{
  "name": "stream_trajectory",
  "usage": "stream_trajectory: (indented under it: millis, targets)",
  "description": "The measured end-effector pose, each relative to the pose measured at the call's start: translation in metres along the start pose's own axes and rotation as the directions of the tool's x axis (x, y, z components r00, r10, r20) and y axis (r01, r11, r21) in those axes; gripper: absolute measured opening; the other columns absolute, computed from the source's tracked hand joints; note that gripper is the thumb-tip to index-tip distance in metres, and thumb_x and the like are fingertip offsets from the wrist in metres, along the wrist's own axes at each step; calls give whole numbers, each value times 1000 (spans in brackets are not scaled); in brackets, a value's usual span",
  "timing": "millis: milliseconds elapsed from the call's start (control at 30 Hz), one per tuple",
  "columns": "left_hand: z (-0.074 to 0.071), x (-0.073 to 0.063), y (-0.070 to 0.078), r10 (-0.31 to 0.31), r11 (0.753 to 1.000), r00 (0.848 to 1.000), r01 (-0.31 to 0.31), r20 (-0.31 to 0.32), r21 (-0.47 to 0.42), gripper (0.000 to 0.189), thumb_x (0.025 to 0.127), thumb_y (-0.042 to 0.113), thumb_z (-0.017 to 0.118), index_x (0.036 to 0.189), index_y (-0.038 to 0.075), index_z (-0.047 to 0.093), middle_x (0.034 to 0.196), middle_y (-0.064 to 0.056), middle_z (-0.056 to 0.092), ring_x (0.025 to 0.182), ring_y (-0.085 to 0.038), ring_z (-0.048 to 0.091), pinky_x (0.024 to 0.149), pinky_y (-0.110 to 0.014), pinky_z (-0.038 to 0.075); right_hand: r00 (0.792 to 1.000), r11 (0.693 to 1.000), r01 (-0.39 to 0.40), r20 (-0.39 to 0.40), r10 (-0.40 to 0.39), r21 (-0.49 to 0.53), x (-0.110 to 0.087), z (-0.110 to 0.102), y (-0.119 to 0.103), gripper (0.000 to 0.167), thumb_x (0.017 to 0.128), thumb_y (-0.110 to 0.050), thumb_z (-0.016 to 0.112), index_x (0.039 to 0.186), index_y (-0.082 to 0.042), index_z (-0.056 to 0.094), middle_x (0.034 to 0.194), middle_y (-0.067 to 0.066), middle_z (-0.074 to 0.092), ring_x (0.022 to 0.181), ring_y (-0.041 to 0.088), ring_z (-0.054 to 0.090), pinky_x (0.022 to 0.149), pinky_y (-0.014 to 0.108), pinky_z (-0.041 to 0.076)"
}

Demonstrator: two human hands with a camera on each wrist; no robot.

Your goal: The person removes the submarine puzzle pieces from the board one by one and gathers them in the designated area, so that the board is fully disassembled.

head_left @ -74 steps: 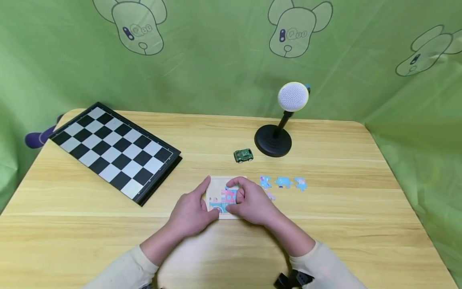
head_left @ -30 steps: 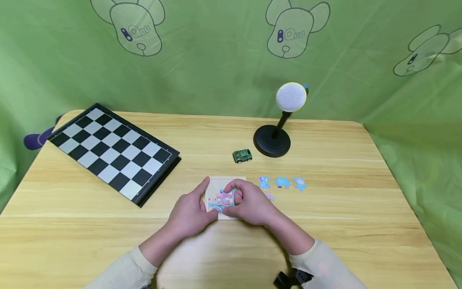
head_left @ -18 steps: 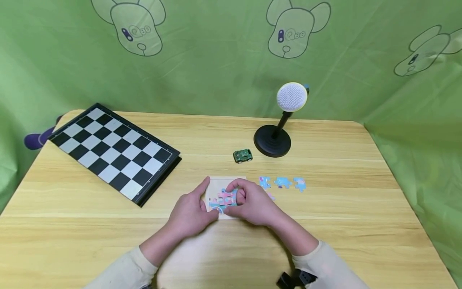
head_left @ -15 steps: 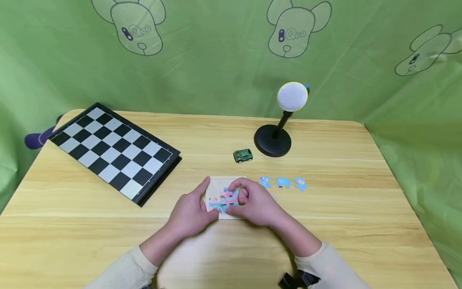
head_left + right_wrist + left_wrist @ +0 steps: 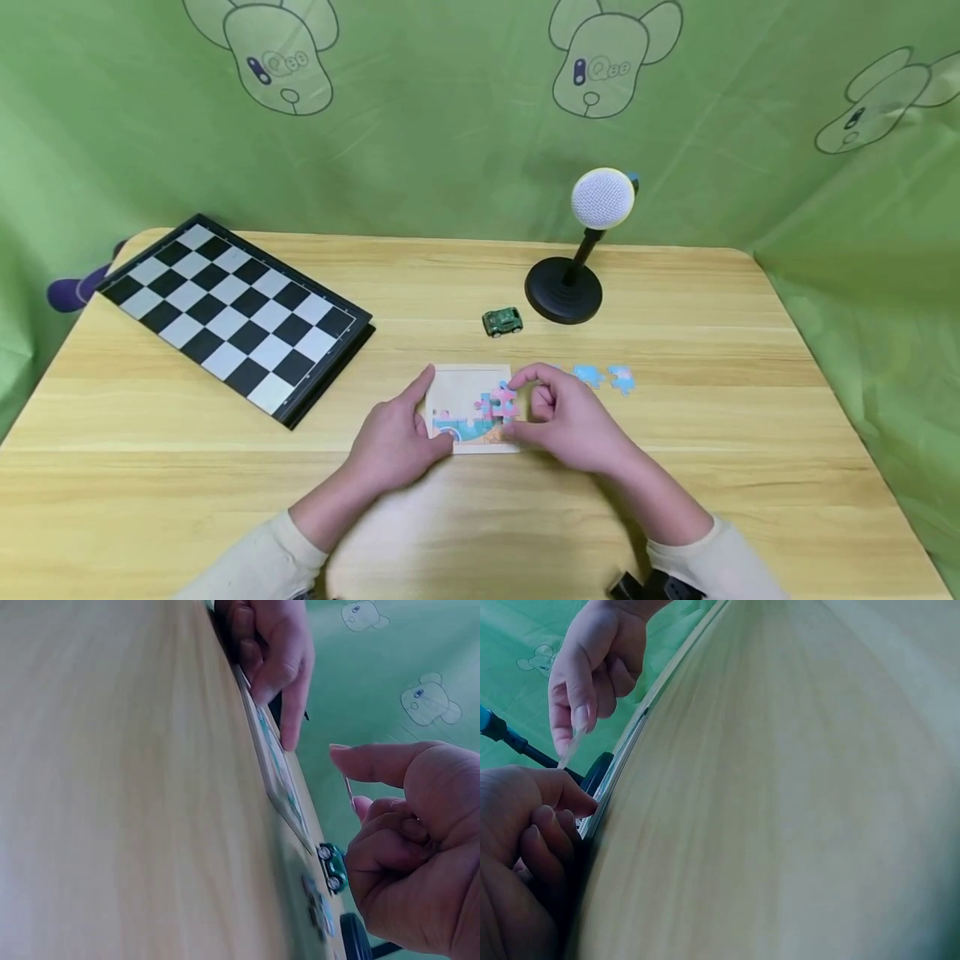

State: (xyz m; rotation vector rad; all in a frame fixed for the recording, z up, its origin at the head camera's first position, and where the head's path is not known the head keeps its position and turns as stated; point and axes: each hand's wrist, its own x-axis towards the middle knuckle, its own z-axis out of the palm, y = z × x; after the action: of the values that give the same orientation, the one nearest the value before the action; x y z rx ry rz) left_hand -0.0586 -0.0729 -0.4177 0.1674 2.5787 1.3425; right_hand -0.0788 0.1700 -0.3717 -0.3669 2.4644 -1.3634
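In the head view my left hand [image 5: 393, 442] holds a flat, pale jigsaw tray [image 5: 465, 380] by its left side, thumb at the near edge and forefinger at the far corner. Joined pieces [image 5: 465, 428] form a blue-green row along the tray's near side, with some pink above. My right hand [image 5: 573, 421] pinches a pink and blue puzzle piece [image 5: 504, 402] between thumb and forefinger, over the tray's right part. The right wrist view shows that piece [image 5: 348, 790] edge-on, raised above the tray, with the other right fingers curled in.
Loose blue puzzle pieces [image 5: 588, 376] lie right of the tray, partly behind my right hand. Beyond the tray are a green toy car [image 5: 502, 322] and a microphone on a black stand [image 5: 564, 290]. A folded chessboard [image 5: 240, 317] lies at left; a green curtain [image 5: 450, 150] hangs behind.
My right hand has moved right with the pinched piece, from mid-tray to the tray's right side, uncovering more of the joined row and hiding some loose pieces. The left hand stays put.
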Motion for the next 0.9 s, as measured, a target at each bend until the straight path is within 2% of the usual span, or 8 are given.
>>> stream_trajectory:
  millis: [233, 300, 367, 633, 900]
  targets:
    - [1, -1, 0, -5, 1000, 1000, 5, 0, -5, 95, 77, 19, 81, 157, 7, 31, 53, 3, 51, 43, -13, 49, 43, -32, 38, 1000, 1000, 6, -24, -6, -13, -13, -18, 10, 42, 77, -10, 87, 110, -8, 60, 64, -3, 33, 57, 11, 32, 77, 29, 43]
    - [1, -1, 1, -6, 1000, 1000, 6, 1, -5, 95, 77, 19, 81, 157, 6, 31, 53, 3, 51, 43, -13, 49, 43, -32, 38, 1000, 1000, 0, -31, 0, -16, -16, -23, 13, 41, 77, -10, 86, 110, -9, 60, 64, -2, 33, 57, 11, 33, 76, 28, 43]
    - [1, -1, 1, -7, 1000, 1000, 7, 1, -5, 95, 77, 19, 81, 157, 6, 31, 53, 3, 51, 43, -13, 49, 43, -31, 38, 999, 1000, -6, -37, 5, -21, -19, -28, 16, 42, 78, -10, 86, 110, -10, 60, 64, -2, 34, 57, 12, 34, 70, 29, 41]
    - [0, -1, 1, -10, 1000, 1000, 10, 0, -7, 95, 77, 19, 81, 157, 6, 31, 53, 3, 51, 42, -13, 48, 42, -31, 36, 999, 999, 5, -39, -7, -35, -27, -40, 29, 43, 78, -10, 86, 113, -7, 60, 64, -2, 35, 56, 12, 34, 66, 28, 40]
    - [1, -1, 0, -12, 1000, 1000, 12, 0, -6, 94, 77, 19, 81, 157, 7, 32, 53, 3, 51, 43, -14, 49, 42, -31, 36, 998, 998, -29, -49, 27, -60, -32, -52, 42, 42, 79, -7, 85, 113, -6, 60, 64, -2, 35, 56, 11, 34, 63, 28, 38]
